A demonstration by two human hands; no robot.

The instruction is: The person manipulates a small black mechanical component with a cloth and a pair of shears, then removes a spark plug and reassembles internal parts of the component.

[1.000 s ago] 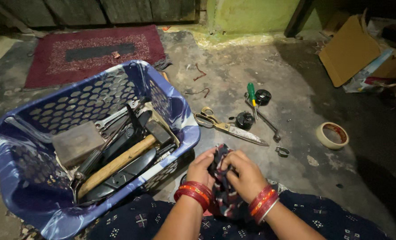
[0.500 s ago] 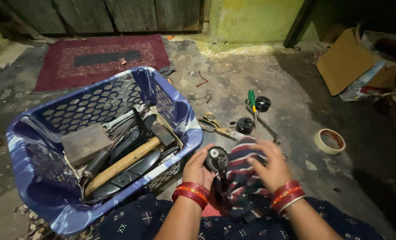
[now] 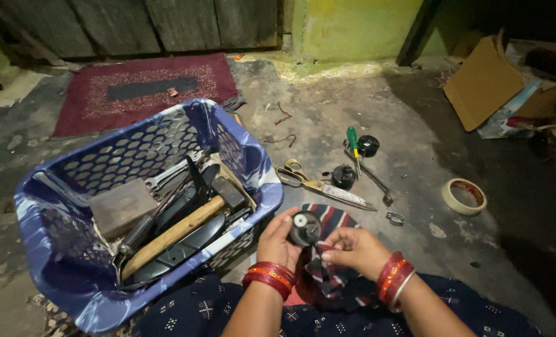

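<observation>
Head view, left to right. A blue perforated plastic basket [image 3: 103,187] stands on the concrete floor [image 3: 415,125], holding a wooden-handled hammer [image 3: 184,228] whose handle runs from lower left to upper right, a grey block [image 3: 122,206] and spanners. Behind it lies a red mat [image 3: 147,90].

Just right of the basket, over the lap, the left hand [image 3: 278,240] curls its fingers around a small round black part [image 3: 304,228]. The part's pale-centred circular face is turned up toward the camera, so its short axis points roughly at the viewer. The right hand [image 3: 356,249] pinches a striped cloth [image 3: 328,249] between thumb and fingers, just beside the part.

On the floor beyond lie scissors [image 3: 318,184], blades pointing right, a green-handled screwdriver [image 3: 354,143], two further black round parts [image 3: 356,162] and, well to the right, a roll of tape [image 3: 464,196] and cardboard [image 3: 484,81].
</observation>
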